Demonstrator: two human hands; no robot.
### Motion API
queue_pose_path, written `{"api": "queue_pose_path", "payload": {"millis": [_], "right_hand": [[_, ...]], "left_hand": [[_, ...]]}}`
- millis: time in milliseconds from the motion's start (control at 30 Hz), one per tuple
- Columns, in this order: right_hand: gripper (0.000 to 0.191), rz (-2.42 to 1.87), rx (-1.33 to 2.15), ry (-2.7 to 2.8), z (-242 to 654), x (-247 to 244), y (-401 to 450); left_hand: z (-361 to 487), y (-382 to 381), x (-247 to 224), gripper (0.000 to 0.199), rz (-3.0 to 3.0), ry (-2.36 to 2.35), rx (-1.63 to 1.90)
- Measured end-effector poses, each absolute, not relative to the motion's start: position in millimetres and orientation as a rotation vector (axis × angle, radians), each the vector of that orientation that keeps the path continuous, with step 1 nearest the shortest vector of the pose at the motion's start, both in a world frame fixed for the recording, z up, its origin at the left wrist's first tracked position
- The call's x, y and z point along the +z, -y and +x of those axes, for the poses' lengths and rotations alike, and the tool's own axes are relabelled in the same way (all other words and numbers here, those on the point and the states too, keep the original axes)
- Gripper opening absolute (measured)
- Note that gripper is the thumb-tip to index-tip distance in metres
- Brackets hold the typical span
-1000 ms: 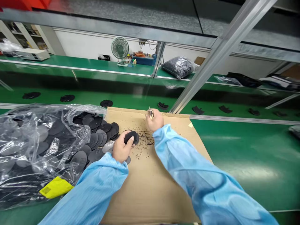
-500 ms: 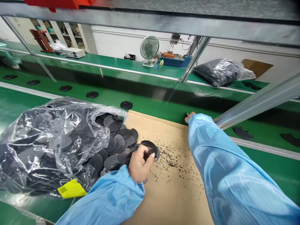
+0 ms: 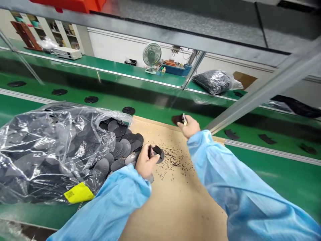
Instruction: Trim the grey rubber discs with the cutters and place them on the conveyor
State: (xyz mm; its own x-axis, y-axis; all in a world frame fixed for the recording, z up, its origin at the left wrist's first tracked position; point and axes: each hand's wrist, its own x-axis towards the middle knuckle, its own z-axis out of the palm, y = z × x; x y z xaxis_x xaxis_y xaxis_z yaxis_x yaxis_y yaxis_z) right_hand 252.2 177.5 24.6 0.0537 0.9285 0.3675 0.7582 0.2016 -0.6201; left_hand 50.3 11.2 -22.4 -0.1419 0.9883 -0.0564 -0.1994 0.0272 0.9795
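Note:
My left hand (image 3: 146, 163) is closed at the edge of the pile of black oval discs, with thumb and fingers around a black disc (image 3: 160, 154). My right hand (image 3: 191, 127) is closed above the far edge of the tan board (image 3: 175, 204). From its fingertips a dark flat piece (image 3: 177, 119) sticks out to the left, blurred. A small shiny, pale-tipped object (image 3: 185, 119) also shows in that hand; its kind is unclear. Loose black discs (image 3: 122, 149) spill from a clear plastic bag (image 3: 57, 150) left of my left hand.
Small black bits (image 3: 175, 162) are scattered over the board. Behind it, a green conveyor belt (image 3: 150, 112) carries black discs (image 3: 91, 99) at left and curved dark pieces (image 3: 232, 134) at right. A slanted metal post (image 3: 250, 90) stands beside my right forearm. A yellow tag (image 3: 79, 193) lies by the bag.
My right hand has drawn back from the belt toward the board, and a dark flat piece now shows in it. My left hand stays by the pile. The view has shifted right.

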Motion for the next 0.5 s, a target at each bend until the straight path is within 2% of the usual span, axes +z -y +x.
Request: {"api": "queue_pose_path", "payload": {"millis": [67, 167, 367, 500], "right_hand": [[0.028, -1.496, 0.455, 1.740, 229.3, 28.8, -128.8], [0.025, -1.331, 0.698, 1.687, 198.6, 28.6, -59.1], [0.026, -1.307, 0.626, 1.529, 168.0, 10.6, 8.4], [0.034, -1.224, 0.750, 1.523, 163.4, 1.5, 16.6]], "left_hand": [[50.2, -12.7, -24.5, 0.023, 0.867, -1.146, 1.359], [49.9, -11.7, -25.0, 0.027, 0.842, -1.109, 1.340], [49.7, -5.5, -22.6, 0.050, 0.912, -0.991, 1.304], [48.3, -7.3, -25.9, 0.044, 0.884, -0.997, 1.324]]}}
